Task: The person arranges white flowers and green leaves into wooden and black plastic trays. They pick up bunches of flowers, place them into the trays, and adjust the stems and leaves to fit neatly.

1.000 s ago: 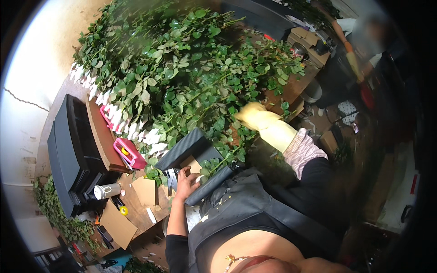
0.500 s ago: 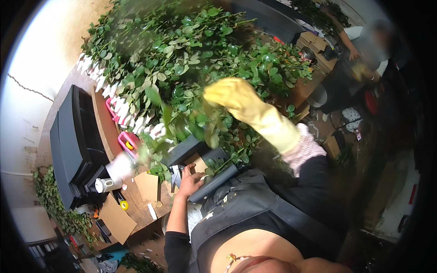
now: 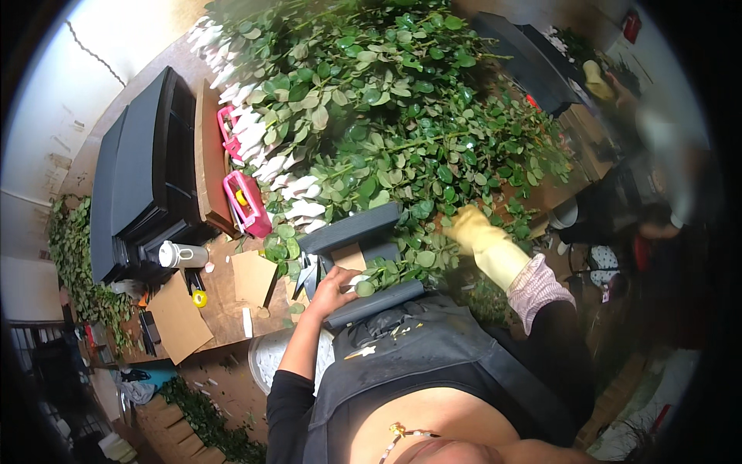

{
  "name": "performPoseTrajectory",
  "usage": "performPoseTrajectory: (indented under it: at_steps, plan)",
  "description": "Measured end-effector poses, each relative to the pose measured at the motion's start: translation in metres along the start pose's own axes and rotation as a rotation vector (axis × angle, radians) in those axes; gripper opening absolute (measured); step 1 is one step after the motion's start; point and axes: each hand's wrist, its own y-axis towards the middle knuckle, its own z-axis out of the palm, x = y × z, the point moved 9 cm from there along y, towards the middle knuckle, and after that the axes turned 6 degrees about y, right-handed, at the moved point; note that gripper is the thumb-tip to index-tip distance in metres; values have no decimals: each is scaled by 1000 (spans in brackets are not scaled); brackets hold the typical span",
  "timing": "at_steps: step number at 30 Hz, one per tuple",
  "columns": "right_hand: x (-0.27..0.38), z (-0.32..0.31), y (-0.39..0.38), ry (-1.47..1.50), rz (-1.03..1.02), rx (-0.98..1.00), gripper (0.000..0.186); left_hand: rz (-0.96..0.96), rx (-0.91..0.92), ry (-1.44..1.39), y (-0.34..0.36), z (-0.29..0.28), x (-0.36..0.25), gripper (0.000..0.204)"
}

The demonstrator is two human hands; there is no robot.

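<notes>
A dark grey ridged trough (image 3: 352,229) lies in front of me, a cardboard piece (image 3: 349,257) inside it. At its left end my left hand (image 3: 334,292), bare, has its fingers bent against the white-sleeved head (image 3: 356,284) of a rose stem. Leaves of the rose stem (image 3: 417,259) run rightward along the trough. My right hand (image 3: 473,233), in a yellow rubber glove, is closed around the leafy stems at the right; its fingertips are partly hidden by leaves. Dark-handled scissors (image 3: 308,277) stand beside my left hand.
A large heap of leafy stems (image 3: 386,116) with white-sleeved heads covers the far table. Pink frames (image 3: 249,205), stacked black trays (image 3: 143,170), a white cup (image 3: 184,255), cardboard (image 3: 179,317) and yellow tape (image 3: 200,298) lie left. A white bucket (image 3: 267,363) stands below. Another person (image 3: 665,147) works at right.
My gloved right hand has come down and rightward from over the heap. The leafy stem blurred in the air before now lies along the trough. My left hand stays at the trough's left end.
</notes>
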Motion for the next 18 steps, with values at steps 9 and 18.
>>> performPoseTrajectory:
  at_steps: [9, 18]
  plan:
    - [-95, -158, 121, 144, 287, -169, 35, 37, -101, 116, 15, -3, -4, 31]
    - [-89, -230, -46, 298, -286, -1416, 40, 58, -165, 135, 10, 0, 8, 27]
